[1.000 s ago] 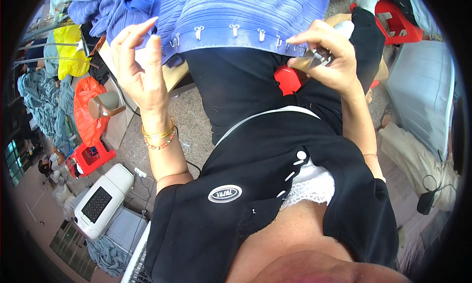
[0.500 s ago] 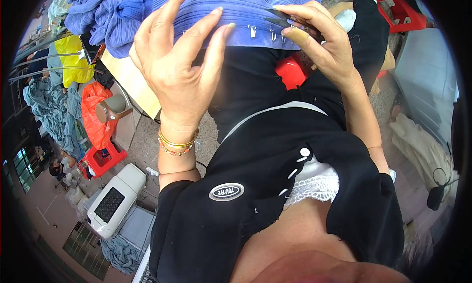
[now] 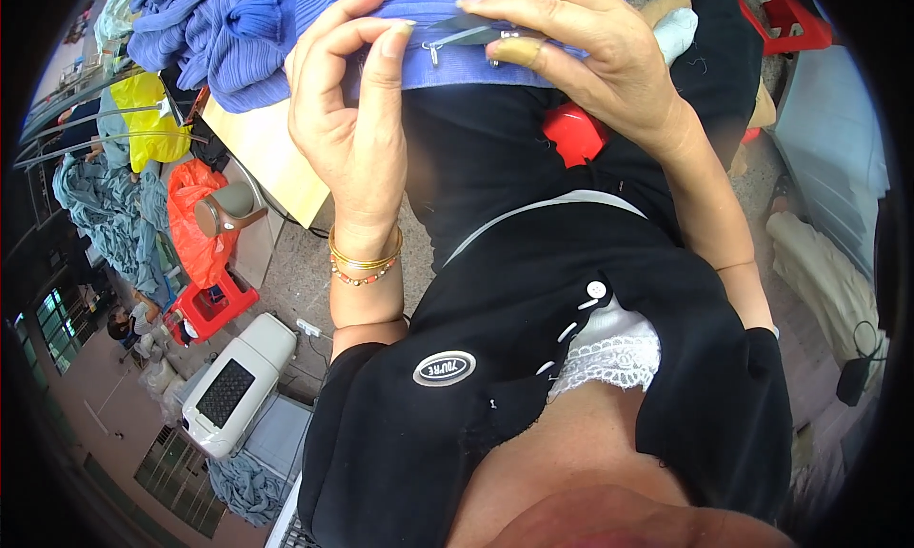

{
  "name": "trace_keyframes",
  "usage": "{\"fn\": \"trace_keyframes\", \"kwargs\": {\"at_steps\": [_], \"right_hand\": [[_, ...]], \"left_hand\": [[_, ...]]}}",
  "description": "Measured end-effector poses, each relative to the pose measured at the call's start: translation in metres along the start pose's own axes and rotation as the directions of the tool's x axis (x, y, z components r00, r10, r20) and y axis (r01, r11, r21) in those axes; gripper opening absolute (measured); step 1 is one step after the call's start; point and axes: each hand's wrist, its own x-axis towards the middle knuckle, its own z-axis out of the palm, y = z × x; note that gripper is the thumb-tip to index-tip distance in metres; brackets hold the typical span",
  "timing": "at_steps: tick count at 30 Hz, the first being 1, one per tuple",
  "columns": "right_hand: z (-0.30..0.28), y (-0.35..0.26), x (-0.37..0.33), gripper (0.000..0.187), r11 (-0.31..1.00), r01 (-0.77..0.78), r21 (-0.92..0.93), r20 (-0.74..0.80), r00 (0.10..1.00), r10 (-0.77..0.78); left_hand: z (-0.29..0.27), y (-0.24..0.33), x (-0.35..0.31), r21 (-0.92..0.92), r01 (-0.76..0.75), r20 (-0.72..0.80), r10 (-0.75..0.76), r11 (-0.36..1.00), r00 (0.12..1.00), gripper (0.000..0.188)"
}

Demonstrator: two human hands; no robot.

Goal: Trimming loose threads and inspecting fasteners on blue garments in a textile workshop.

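Note:
Across my lap lies a blue ribbed knit garment (image 3: 419,72), with small silver pin-like clips (image 3: 435,55) along its lower edge. In my right hand (image 3: 600,62), I hold dark-bladed thread snips (image 3: 466,32), their blades pointing left over the fabric. Tan tape wraps one digit of that hand. My left hand (image 3: 347,119) is raised over the left part of the garment, its thumb and index finger brought together near the tips of the snips. Whatever may be between those fingertips is too small to make out.
More blue knit fabric (image 3: 190,43) is heaped at the upper left. Beyond a pale yellow board (image 3: 271,167) are a red plastic bag (image 3: 195,239), a brown cup (image 3: 228,210) and a red stool (image 3: 224,305). A white machine (image 3: 238,377) stands lower left; another red stool (image 3: 781,15) is upper right.
My left hand has gone from spread fingers to thumb and index finger together, moving slightly right. The right hand has carried the snips left and a little up, toward the left fingertips.

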Motion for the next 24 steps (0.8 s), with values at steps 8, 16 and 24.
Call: {"fn": "trace_keyframes", "kwargs": {"at_steps": [8,16,24], "right_hand": [[0.019,0.032,0.008,0.026,0.796,0.527,-0.298,-0.168,0.792,-0.587],[-0.017,0.001,-0.005,0.027,0.994,-0.036,0.099,-0.045,0.998,0.041],[-0.024,0.005,-0.029,0.034,0.97,-0.197,0.146,-0.066,0.976,0.208]], "left_hand": [[0.0,-0.002,0.003,-0.019,-0.017,0.016,0.018,1.0,1.0,0.008],[0.001,0.013,0.006,0.318,-0.239,0.119,0.211,0.917,0.97,0.019],[-0.007,0.026,0.015,0.62,-0.53,0.443,0.3,0.579,0.845,0.034]]}}
